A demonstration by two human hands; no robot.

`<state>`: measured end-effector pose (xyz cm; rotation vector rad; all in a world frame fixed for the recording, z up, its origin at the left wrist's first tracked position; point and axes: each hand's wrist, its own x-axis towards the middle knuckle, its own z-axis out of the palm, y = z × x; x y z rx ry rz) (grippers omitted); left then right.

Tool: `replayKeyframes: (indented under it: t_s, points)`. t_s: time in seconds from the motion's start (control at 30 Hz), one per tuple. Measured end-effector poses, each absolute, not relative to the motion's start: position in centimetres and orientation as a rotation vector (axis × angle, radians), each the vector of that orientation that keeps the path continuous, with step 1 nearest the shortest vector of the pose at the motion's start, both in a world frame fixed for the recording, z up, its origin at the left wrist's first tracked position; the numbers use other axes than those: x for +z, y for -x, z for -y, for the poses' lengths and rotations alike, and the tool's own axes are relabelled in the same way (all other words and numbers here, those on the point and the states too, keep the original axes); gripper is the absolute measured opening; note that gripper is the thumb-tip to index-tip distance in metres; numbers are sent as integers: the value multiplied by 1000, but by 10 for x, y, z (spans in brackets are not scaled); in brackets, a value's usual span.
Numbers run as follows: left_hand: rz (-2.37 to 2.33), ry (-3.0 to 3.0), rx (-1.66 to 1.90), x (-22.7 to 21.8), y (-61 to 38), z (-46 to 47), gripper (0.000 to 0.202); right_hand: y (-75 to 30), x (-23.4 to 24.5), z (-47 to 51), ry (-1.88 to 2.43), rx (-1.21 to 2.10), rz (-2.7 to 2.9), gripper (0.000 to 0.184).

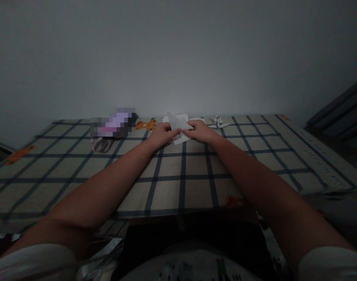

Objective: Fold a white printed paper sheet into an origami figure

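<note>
A partly folded sheet of white paper (178, 121) with faint printed lines is held between my hands over the far part of the table. My left hand (162, 134) pinches its left side, thumb pointing inward. From the other side my right hand (200, 132) grips the paper, its thumb close to the left thumb near the middle. More white paper (182, 138) shows beneath and behind the hands; whether it is one sheet or several I cannot tell. Just right of my right hand lies a folded paper crane (218, 122).
A checked cloth with bear prints covers the table (167, 187). On the left is a blurred-out purple object (115, 123) with a looped strap (101, 144) in front. A plain wall (178, 58) rises behind the table's back edge. Dark slatted furniture (339, 103) stands at right.
</note>
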<state>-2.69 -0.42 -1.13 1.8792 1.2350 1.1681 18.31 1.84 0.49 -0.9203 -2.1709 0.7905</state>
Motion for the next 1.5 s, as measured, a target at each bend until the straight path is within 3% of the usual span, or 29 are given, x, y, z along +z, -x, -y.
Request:
replayKeyframes:
  t_s: [0.4, 0.9, 1.5]
  points:
    - [-1338, -1814, 1222, -5, 29, 1, 31, -189, 7, -27, 950, 1043, 1877, 18]
    - [-1143, -1574, 1213, -4, 22, 8, 25, -191, 7, -29, 987, 1060, 1802, 20]
    - [-1254, -1651, 1372, -5, 23, 3, 30, -190, 10, -26, 998, 1050, 1812, 19]
